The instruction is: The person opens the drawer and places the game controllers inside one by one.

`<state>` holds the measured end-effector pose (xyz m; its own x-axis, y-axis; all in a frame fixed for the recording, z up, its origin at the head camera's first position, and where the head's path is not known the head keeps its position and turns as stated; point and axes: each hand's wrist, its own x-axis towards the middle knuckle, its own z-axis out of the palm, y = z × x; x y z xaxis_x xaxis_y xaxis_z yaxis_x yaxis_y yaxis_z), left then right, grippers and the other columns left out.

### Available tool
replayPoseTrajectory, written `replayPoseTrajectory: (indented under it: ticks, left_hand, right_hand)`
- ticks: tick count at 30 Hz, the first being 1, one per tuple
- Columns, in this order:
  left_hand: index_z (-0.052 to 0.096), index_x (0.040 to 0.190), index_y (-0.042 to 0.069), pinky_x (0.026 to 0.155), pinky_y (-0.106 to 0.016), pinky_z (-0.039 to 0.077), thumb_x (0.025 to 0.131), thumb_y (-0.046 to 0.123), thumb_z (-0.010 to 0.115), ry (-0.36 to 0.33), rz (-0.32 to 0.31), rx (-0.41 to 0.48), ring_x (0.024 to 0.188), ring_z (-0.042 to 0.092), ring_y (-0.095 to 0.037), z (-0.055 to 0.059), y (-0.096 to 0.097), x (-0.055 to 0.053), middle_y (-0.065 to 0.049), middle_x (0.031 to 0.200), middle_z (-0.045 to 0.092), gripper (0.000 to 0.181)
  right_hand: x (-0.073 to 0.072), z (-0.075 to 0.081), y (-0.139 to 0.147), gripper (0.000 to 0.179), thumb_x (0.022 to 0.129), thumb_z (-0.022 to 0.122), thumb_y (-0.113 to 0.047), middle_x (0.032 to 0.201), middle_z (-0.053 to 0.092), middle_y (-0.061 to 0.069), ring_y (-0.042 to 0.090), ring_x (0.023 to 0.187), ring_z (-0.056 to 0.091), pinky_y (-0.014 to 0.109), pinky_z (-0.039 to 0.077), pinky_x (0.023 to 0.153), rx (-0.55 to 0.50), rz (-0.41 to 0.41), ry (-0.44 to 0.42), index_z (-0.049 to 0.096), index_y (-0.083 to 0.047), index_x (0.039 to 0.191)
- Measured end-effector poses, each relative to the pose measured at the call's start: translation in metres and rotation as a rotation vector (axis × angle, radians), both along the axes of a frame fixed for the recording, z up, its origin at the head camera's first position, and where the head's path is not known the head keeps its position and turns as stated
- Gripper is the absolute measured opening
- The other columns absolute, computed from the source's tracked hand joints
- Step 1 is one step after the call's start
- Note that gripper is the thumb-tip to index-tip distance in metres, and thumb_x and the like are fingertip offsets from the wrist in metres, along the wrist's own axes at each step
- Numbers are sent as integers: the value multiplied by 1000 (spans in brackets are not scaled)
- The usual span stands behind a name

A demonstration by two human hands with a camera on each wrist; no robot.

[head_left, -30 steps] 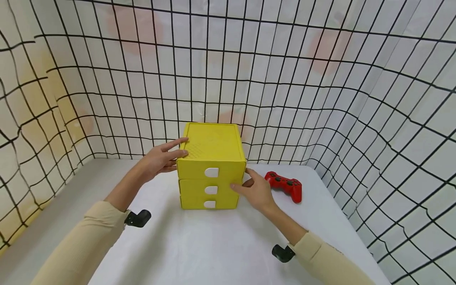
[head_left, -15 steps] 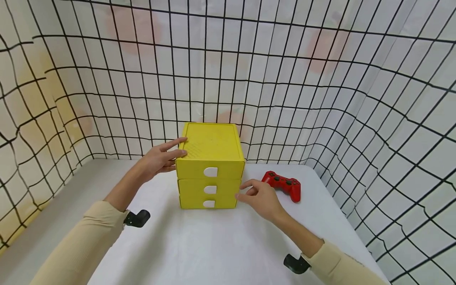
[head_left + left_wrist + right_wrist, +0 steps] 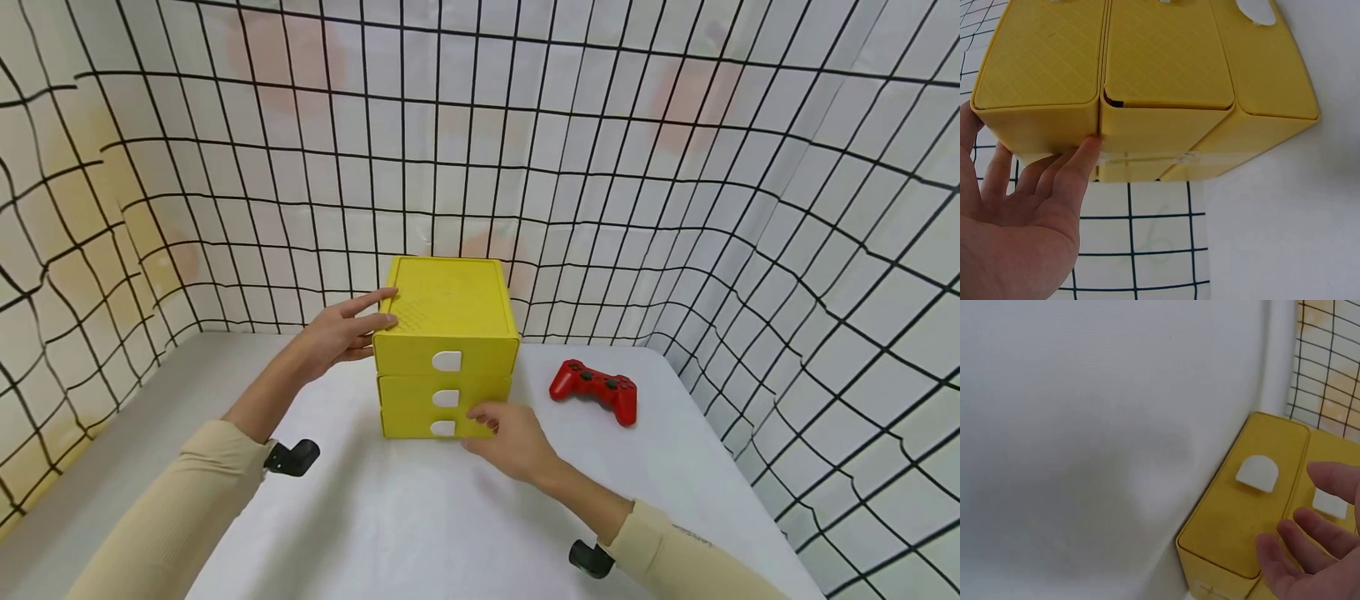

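A yellow box with three stacked drawers (image 3: 450,296) stands on the white table, each drawer front bearing a white tab handle. My left hand (image 3: 333,337) rests on its upper left edge, two fingers over the top and the others against the side. In the left wrist view those fingers (image 3: 1079,165) lie straight along the side wall, beside a strip of clear tape. Before the lower right of the drawer fronts is my right hand (image 3: 517,442), fingers loosely bent and holding nothing. The bottom drawer's handle (image 3: 1258,473) shows just beyond those fingers in the right wrist view.
A red game controller (image 3: 596,390) lies on the table to the right of the box. Black wire mesh (image 3: 450,150) over white sheeting encloses the back and both sides. Each wrist carries a small black camera (image 3: 292,458).
My right hand has come down from the box's upper right edge, swung out to the right, then moved in front of the lower drawers. The left hand has stayed in place.
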<state>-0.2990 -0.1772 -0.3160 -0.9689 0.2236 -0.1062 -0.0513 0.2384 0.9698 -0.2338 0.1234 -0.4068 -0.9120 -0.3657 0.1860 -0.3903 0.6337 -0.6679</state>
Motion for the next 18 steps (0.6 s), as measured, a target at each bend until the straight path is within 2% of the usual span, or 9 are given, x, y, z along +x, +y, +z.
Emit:
replayPoseTrajectory:
  ticks: [6, 13, 18]
  left_hand:
    - [41, 155, 41, 86, -24, 58, 93, 47, 72, 4, -1, 5, 102, 70, -14, 0, 0, 1, -11, 137, 62, 70]
    - [42, 154, 40, 84, -23, 58, 92, 47, 73, 7, -4, 11, 102, 71, -13, -1, 0, -1, -10, 137, 63, 70]
    - [42, 154, 40, 83, -22, 58, 92, 48, 73, 5, 2, 10, 102, 71, -14, -2, -1, -2, -10, 137, 63, 70]
  right_hand:
    - [-7, -5, -13, 25, 88, 76, -14, 104, 76, 11, 30, 95, 67, 38, 57, 83, 11, 13, 40, 76, -2, 109]
    - [-13, -12, -22, 20, 88, 75, -9, 98, 77, 9, 25, 88, 68, 32, 58, 78, -1, 9, 61, 78, 0, 105]
    - [-15, -17, -29, 18, 89, 72, -11, 95, 77, 7, 20, 84, 65, 30, 55, 75, 8, 8, 43, 79, -1, 102]
